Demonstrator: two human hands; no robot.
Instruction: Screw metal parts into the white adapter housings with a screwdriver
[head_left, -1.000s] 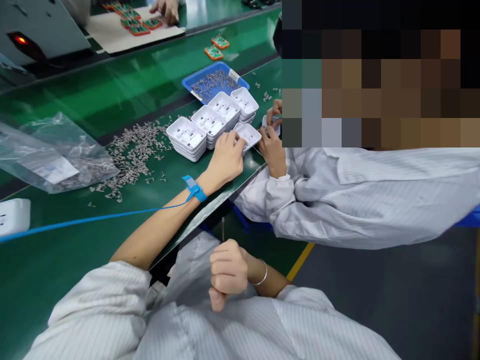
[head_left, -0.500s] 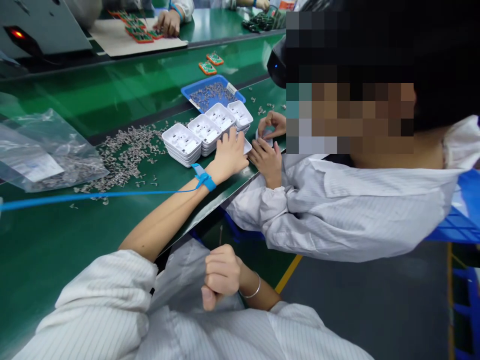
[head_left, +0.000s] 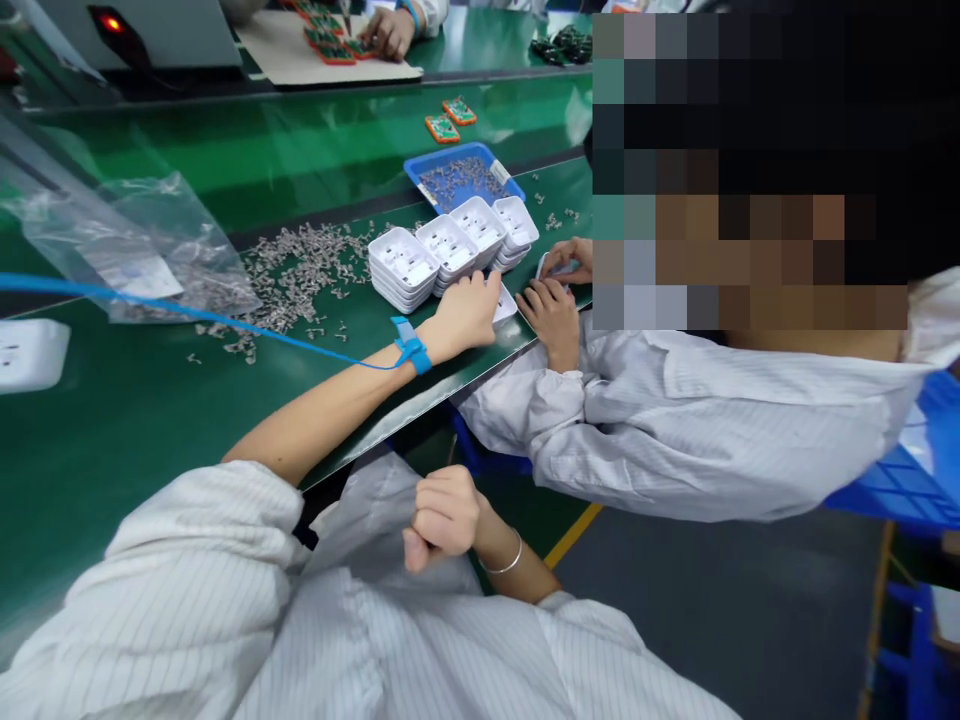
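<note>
Head view: the left hand point(head_left: 466, 312), which a second ago lay flat over the loose white plastic housing point(head_left: 504, 303), has stayed there, fingers spread on it beside the stacked housings point(head_left: 450, 250), while the right hand point(head_left: 441, 515) remains a fist at the lap.

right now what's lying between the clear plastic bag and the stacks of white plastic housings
In the head view, a loose scatter of small grey metal parts lies on the green mat between the clear plastic bag and the white housing stacks.

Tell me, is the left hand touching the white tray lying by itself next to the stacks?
Touching. The head view shows the left hand lying on the single white tray, its fingers covering most of it, with no gap between them.
</note>
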